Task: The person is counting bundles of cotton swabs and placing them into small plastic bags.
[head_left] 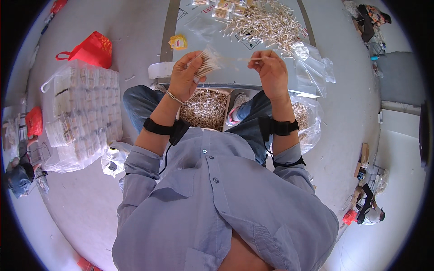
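My left hand (pixel 184 74) is closed on a small clear plastic bag of cotton swabs (pixel 208 63), holding it tilted above the near edge of the table. To its right, level with the bag, my right hand (pixel 271 70) pinches a thin pale strip (pixel 255 59) between thumb and fingertips. The strip points toward the bag; whether it touches the bag is too faint to tell. Below my hands, between my legs, stands a box filled with loose cotton swabs (pixel 203 108). A large heap of loose swabs (pixel 271 27) lies on the table beyond my right hand.
On the grey table (pixel 194 34) lie a yellow packet (pixel 178 42), several filled packs (pixel 222 8) at the back and clear empty bags (pixel 312 67) at right. A big clear sack of packs (pixel 83 113) and a red bag (pixel 95 49) stand on the floor at left.
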